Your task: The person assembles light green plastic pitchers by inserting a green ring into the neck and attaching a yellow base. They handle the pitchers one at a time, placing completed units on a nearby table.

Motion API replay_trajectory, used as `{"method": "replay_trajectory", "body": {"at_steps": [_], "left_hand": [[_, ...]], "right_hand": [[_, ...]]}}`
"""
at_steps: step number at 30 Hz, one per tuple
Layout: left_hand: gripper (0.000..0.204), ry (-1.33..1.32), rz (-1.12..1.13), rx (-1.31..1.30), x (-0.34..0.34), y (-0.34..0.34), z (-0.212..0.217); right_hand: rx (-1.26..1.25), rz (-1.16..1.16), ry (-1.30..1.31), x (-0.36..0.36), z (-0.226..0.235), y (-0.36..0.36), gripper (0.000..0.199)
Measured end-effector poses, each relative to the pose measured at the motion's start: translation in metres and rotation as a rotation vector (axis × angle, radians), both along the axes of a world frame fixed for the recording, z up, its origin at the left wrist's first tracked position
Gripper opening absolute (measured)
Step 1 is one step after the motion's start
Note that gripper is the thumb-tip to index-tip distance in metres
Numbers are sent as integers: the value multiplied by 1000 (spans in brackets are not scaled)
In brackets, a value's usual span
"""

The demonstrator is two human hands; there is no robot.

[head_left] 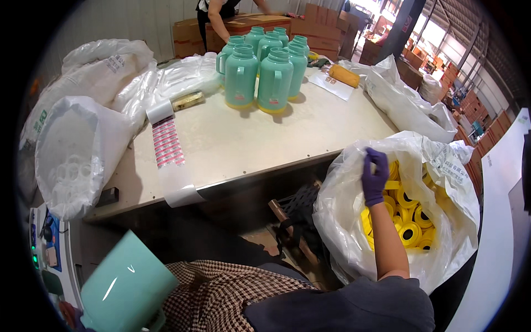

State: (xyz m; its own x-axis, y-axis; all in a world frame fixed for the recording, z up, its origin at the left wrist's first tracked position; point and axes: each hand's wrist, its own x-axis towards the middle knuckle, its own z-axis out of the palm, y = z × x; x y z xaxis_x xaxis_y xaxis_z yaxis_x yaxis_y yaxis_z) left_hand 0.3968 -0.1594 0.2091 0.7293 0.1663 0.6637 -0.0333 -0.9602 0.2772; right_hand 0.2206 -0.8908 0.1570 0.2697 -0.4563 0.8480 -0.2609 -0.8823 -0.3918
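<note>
Right hand (pixel 376 176), fingers loosely curled, grip unclear, apparently fetching yellow caps (pixel 409 234) from a bag (pixel 338 221) by the table's (pixel 221 149) front-right edge; next calls for a firm pinch. Left hand (pixel 71 317), fingers mostly hidden, holds a green jug (pixel 128 282) off the front-left corner.

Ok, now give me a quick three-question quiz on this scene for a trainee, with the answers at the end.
1. True or false: the right hand wears a purple glove.
2. What fills the open plastic bag around and below that hand?
a) blue rope
b) yellow round parts
c) wooden blocks
3. Fill in the missing word: on the table, the strip of pink and white labels lies to the ____ of the standing teal jugs.

Key: 1 true; 2 b; 3 left.
</note>
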Motion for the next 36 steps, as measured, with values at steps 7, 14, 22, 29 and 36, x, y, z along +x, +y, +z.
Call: {"method": "replay_trajectory", "body": {"at_steps": [7,14,22,29,36], "left_hand": [[39,226,-412,-570,9,-37,-57],[42,349,-481,-626,-14,-79,-44],[33,316,-598,-973,3,-81,-107],[27,517,-547,-963,-3,-148,-54],[25,478,-593,-1039,5,-165,-78]], "right_hand": [[703,-677,869,-138,-229,-105,56],[971,-963,758,-115,-284,-106,64],[1083,-975,776,-109,-279,-114,66],[1106,-1010,805,-121,-293,-118,68],[1119,-988,816,-143,-290,-116,70]]}}
